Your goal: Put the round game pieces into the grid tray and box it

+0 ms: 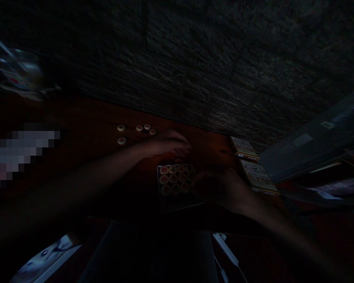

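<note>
The scene is very dark. A small box (pixel 177 196) of round game pieces with red and black characters (pixel 173 179) sits on a reddish wooden table (pixel 94 118). My left hand (pixel 169 144) reaches just beyond the box, fingers curled downward over the tabletop; what they hold, if anything, is hidden. My right hand (pixel 220 186) rests at the box's right edge, in deep shadow, its fingers hard to make out. Several loose round pieces (pixel 121 134) lie on the table left of my left hand.
Two flat printed boxes or boards (pixel 244 147) (pixel 258 175) lie to the right. A dark brick-like wall (pixel 224 59) rises behind the table. A clear plastic thing (pixel 20 72) stands at the far left. A pale slanted panel (pixel 318 141) is at the right.
</note>
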Available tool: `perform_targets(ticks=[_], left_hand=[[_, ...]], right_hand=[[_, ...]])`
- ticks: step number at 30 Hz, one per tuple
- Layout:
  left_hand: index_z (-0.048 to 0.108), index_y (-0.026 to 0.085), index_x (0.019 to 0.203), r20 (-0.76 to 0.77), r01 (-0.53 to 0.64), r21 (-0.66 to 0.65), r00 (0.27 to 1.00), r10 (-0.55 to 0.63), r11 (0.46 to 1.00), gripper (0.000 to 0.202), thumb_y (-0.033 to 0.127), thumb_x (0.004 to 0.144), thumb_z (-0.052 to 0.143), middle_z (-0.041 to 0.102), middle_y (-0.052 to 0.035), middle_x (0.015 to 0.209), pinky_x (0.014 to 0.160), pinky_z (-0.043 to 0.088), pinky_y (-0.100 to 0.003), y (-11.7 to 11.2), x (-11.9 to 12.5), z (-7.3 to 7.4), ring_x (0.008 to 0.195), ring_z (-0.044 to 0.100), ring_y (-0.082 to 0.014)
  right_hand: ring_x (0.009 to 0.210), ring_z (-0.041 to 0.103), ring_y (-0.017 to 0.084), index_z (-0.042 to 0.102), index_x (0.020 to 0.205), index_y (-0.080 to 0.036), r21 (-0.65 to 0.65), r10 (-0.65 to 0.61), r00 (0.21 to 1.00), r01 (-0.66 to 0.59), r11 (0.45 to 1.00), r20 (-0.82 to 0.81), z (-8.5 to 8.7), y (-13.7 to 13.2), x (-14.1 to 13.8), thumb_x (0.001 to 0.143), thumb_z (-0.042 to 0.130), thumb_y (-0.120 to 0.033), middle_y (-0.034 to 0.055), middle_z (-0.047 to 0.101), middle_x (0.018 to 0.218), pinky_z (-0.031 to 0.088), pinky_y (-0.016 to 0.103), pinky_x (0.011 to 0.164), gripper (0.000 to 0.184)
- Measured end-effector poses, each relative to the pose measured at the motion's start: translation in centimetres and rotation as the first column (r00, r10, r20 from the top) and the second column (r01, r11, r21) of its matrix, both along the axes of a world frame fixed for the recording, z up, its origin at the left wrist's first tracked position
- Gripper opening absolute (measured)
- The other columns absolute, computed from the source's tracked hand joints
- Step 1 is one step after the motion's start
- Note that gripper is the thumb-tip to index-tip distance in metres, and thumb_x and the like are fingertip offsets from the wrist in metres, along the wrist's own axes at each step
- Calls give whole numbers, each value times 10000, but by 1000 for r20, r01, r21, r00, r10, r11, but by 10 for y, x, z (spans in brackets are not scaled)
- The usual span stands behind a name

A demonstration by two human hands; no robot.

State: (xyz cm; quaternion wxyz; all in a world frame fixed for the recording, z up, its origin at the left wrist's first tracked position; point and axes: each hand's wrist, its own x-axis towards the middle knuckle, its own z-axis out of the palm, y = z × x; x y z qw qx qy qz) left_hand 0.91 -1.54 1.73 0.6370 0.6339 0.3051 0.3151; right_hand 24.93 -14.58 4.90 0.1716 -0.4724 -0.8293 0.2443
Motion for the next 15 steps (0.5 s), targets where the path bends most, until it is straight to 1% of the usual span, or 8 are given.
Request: perform_targets(ticks=[3,8,12,15], left_hand=[[864,183,898,-11,-6,2,1000,6,1000,170,336,823,864,855,-126,923,763,621,-325,-2,-1,4,796,801,-225],[861,159,901,-3,-26,-10,1000,26,1000,161,311,848,857,848,-144,929,787,621,-359,-4,-1,7,804,804,-237],[860,156,907,-2,-19,-13,1000,19,1000,169,314,847,855,850,-139,932,801,626,-366,-3,-1,6,816,805,-236],[860,169,901,-4,-17,8,1000,17,1000,200,353,824,868,854,-121,919,779,624,-342,-3,-2,6,815,802,-228]], right_hand=[[774,790,179,844,970,-296,20,21,1000,-22,1000,11,-2,0,1,859,823,-160,-6,839,930,569,258,647,178],[898,823,214,853,1060,-309,51,35,999,-36,998,17,-4,0,3,818,828,-107,8,861,1062,616,301,754,316],[910,825,214,857,1070,-317,38,42,999,-43,998,24,-2,0,3,813,832,-91,6,861,1064,625,299,766,343],[868,820,213,861,1029,-309,40,36,999,-37,999,16,1,-1,3,799,842,-98,7,859,1019,614,288,717,313]])
